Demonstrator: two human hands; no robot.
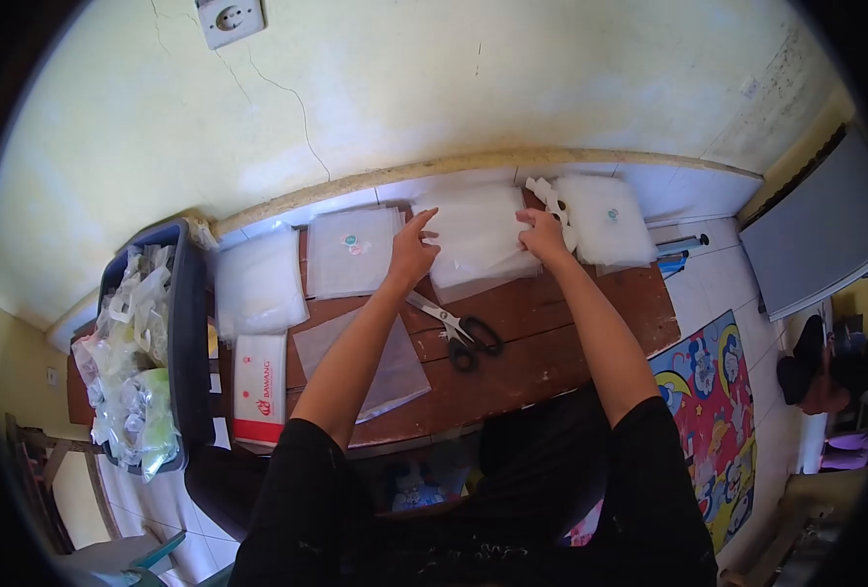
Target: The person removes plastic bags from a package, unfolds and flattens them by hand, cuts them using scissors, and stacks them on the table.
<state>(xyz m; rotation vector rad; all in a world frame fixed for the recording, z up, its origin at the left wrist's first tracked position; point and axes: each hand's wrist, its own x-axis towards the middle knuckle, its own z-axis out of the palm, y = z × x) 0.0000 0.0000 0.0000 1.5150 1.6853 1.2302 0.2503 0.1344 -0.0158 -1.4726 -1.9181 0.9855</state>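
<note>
Both hands are at the sides of a stack of clear plastic bags at the back of the brown wooden table. My left hand touches the stack's left edge, fingers apart. On its right edge rests my right hand, its fingers also apart. Scissors with black handles lie in front of the stack. Further left are a bag stack with a small printed mark and a plainer stack. Another marked stack lies right of my right hand, beside a crumpled white strip.
A dark bin full of crumpled plastic stands at the left. Near the table's front are a red-and-white BAWANG packet and a loose clear sheet. A wall runs behind; a colourful mat covers floor at the right.
</note>
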